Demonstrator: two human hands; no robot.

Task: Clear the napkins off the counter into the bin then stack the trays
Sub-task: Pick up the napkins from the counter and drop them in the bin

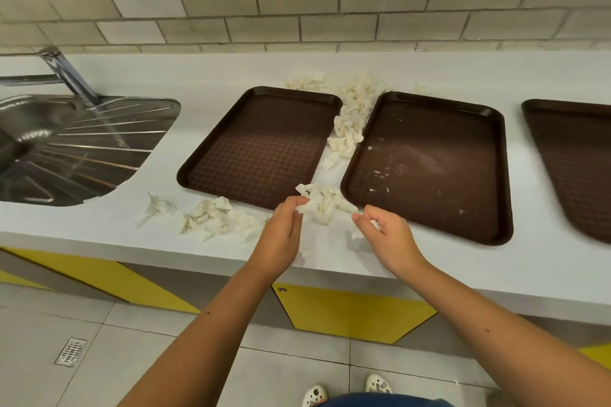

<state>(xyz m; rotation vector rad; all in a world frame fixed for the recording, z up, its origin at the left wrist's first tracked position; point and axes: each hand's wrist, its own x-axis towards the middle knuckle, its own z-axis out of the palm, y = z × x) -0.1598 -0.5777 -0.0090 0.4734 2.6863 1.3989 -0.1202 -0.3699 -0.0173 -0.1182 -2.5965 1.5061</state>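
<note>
On the white counter (429, 261) under a tiled wall, the left hand (282, 231) pinches a napkin (319, 205) between two trays (261, 142). The right hand (385, 235) is half closed on a small scrap. More napkins lie around.

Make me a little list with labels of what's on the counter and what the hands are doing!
trays: three brown trays, left tray, middle tray, right tray, lying apart, not stacked
crumbs: paper bits on the middle tray
napkins: crumpled napkins between the left and middle trays, more along the front edge
left hand: pinching a napkin clump
right hand: fingers curled on a small scrap
sink: far left
bin: not in view
</note>
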